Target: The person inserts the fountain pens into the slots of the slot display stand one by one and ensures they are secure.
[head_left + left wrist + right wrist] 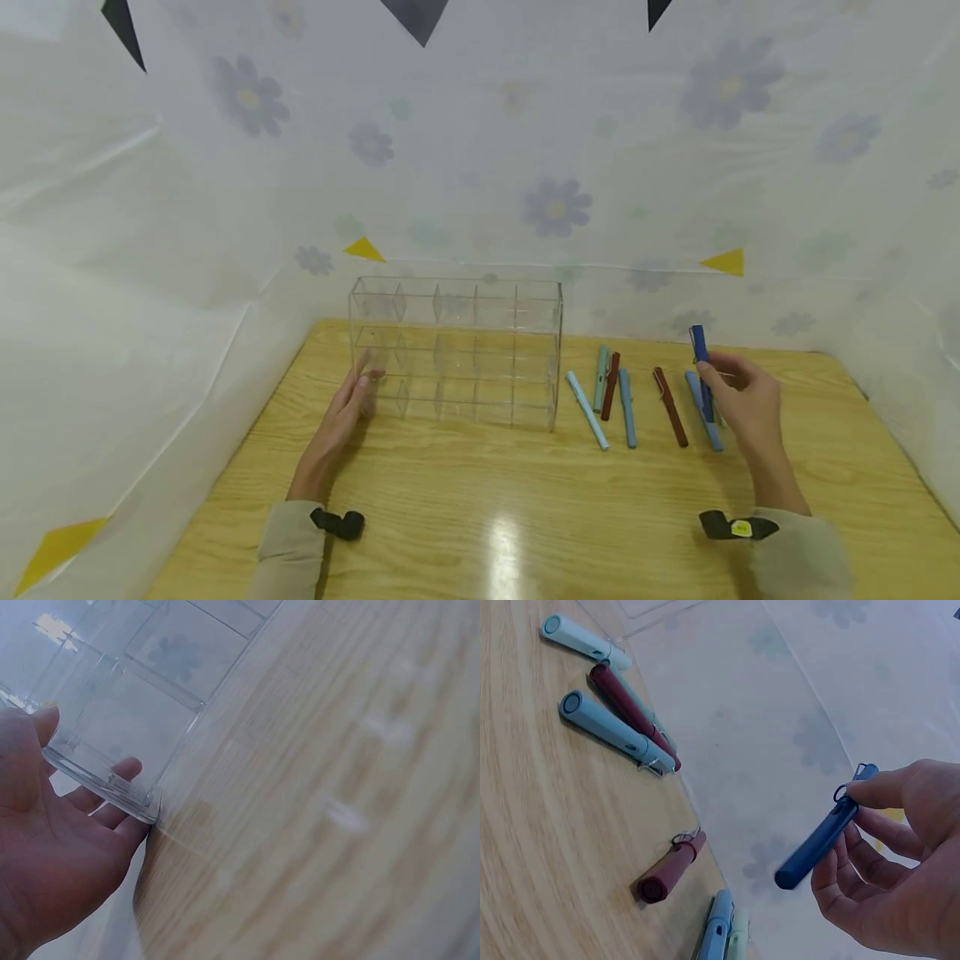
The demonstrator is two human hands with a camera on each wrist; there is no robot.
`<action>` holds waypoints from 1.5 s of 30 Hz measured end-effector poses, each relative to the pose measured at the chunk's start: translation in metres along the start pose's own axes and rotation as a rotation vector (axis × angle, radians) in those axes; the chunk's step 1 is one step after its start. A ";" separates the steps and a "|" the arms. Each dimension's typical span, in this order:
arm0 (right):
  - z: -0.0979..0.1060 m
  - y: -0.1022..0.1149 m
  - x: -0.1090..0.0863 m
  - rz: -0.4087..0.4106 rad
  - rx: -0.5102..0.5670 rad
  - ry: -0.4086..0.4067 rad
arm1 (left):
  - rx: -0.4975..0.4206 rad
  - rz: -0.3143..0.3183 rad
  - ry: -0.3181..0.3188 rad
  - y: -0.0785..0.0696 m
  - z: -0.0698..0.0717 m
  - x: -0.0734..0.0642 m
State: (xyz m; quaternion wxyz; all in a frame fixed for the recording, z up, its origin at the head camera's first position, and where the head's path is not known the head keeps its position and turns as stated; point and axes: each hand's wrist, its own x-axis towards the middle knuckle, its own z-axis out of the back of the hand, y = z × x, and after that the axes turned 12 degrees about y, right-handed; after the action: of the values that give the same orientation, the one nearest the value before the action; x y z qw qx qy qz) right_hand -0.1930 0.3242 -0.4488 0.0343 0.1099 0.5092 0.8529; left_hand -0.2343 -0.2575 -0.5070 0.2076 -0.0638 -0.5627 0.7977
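A clear acrylic rack (558, 358) with several compartments in rows stands upright on the table. My left hand (345, 408) holds its left side; in the left wrist view, the thumb lies at the front edge of the side panel (101, 784) and the fingers wrap behind it. Between thumb and fingers, my right hand (746, 396) pinches a dark blue pen (817, 844), raised above the tabletop and tilted. Under it in the head view lies a blue pen (712, 435), with a pale green pen (737, 935) alongside. Left of these is a dark red pen (670, 407).
Between rack and right hand, a light blue pen (587, 410), a sage green pen (601, 379), another dark red pen (611, 386) and a blue pen (627, 408) lie on the wooden table (450, 508). A pale flowered sheet (465, 167) hangs behind the table and along both sides.
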 end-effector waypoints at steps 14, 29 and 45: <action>-0.021 0.035 0.013 0.242 0.097 0.122 | -0.005 -0.003 0.000 0.000 0.000 -0.001; -0.043 0.084 0.026 0.403 0.151 0.227 | -0.010 -0.013 -0.001 0.003 0.001 0.000; -0.088 0.137 0.039 0.471 0.423 0.229 | -0.035 0.005 0.000 0.005 0.001 -0.001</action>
State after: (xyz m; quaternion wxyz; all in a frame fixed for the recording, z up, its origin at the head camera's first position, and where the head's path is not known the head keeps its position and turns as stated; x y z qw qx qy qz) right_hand -0.2432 0.1892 -0.3632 -0.2448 0.1327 0.6360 0.7197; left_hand -0.2347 -0.2603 -0.5113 0.2046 -0.0687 -0.5763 0.7882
